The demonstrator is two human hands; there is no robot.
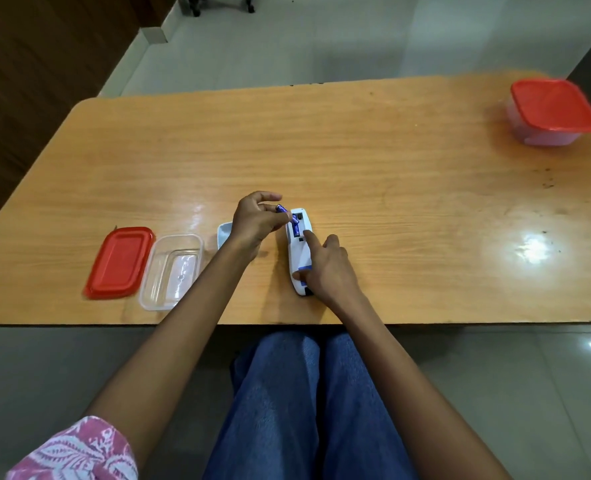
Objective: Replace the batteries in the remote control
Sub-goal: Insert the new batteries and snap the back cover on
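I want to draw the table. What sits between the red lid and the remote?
In the head view, a clear tub sits beside the red lid, then the battery cover and left hand before the remote.

Pretty plain room tbh. Wooden table with rounded corners and an orange-ish glossy top, a bright light glare near its right edge. Floor is pale grey tile. Dark wood panelling on the left, and some chair casters past the far edge.

Home dining room: wooden table, food containers.
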